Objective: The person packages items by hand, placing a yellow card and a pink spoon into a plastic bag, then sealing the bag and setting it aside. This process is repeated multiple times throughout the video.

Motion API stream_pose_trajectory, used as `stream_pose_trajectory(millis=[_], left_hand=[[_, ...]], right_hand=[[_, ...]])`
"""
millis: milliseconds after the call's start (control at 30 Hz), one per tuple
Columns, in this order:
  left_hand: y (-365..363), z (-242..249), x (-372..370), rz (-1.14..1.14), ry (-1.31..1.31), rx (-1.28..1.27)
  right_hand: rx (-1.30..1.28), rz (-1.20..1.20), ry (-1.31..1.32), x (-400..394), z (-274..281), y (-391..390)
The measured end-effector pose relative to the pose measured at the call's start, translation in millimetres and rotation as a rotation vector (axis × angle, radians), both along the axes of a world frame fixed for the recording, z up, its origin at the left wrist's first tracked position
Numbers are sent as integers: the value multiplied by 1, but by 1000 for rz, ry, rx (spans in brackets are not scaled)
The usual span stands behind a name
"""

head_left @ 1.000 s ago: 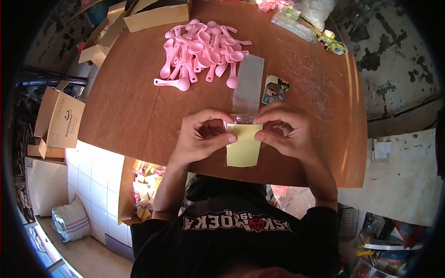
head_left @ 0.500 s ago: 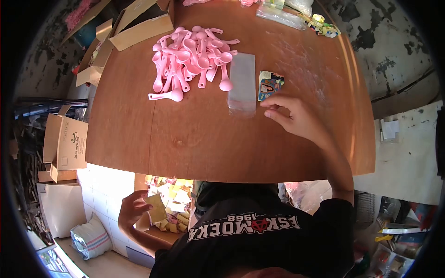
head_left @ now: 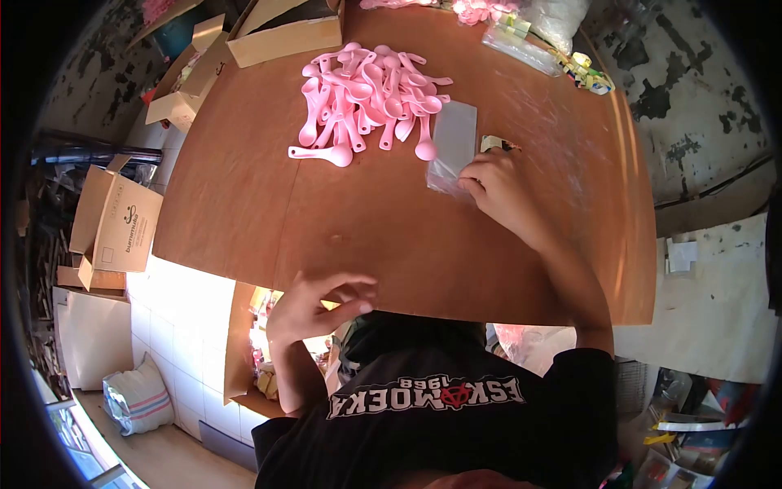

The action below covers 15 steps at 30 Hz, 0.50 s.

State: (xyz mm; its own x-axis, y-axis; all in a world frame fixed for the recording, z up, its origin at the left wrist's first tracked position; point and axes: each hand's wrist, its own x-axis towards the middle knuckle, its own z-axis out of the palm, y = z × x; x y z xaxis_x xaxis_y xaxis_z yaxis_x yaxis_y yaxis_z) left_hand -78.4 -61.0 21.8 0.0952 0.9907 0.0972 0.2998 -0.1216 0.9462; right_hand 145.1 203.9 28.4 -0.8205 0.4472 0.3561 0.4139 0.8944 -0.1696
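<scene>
My right hand (head_left: 498, 189) lies over a small stack of printed cards (head_left: 494, 143), covering most of it. Its fingers are bent together, with the tips at the lower right edge of a flat clear plastic bag (head_left: 453, 138); whatever they pinch is hidden. Left of the bag is a pile of pink plastic measuring spoons (head_left: 358, 94), one spoon (head_left: 322, 155) lying at its front. My left hand (head_left: 318, 308) hovers at the table's front edge, fingers apart, holding nothing I can see.
The brown wooden table (head_left: 391, 236) spans the view. An open cardboard box (head_left: 285, 41) sits at its back left, and plastic packs (head_left: 521, 49) at its back right. Below the front edge, left of my body, a carton (head_left: 238, 350) holds yellowish packets. Another box (head_left: 126, 220) stands at left.
My left hand has risen from beside the carton of packets to the table's front edge. My right hand has moved onto the cards and closed its fingers near the bag. The view has shifted.
</scene>
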Motion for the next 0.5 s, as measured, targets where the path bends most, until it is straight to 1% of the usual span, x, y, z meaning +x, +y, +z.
stream_pose_trajectory(millis=[33, 100, 133, 200, 233, 300, 333, 367, 433, 467, 500], left_hand=[[16, 2, 14, 93, -1, -32], [60, 10, 55, 373, 355, 341], [67, 9, 60, 366, 348, 346], [79, 0, 68, 218, 346, 526], [81, -5, 69, 209, 339, 531], [80, -17, 65, 79, 81, 443], [79, -22, 67, 112, -23, 365], [78, -22, 68, 109, -21, 368], [74, -20, 70, 243, -349, 37], [75, -14, 72, 247, -444, 91], [76, -13, 73, 253, -441, 96]], right_hand=[[1, 1, -4, 4, 7, -13], [-297, 205, -15, 15, 25, -41], [-292, 195, -18, 19, 35, -53], [-593, 345, -29, 24, 49, -68], [-590, 334, -29, 28, 50, -65], [-622, 147, -18, 39, 47, -56], [-492, 125, 147, 37, 33, -42], [-395, -40, 144, 43, 30, -30], [-151, -98, 191, 50, 0, 0], [-149, -92, 194, 53, -5, 3], [-140, -138, 121, 55, -9, 5]])
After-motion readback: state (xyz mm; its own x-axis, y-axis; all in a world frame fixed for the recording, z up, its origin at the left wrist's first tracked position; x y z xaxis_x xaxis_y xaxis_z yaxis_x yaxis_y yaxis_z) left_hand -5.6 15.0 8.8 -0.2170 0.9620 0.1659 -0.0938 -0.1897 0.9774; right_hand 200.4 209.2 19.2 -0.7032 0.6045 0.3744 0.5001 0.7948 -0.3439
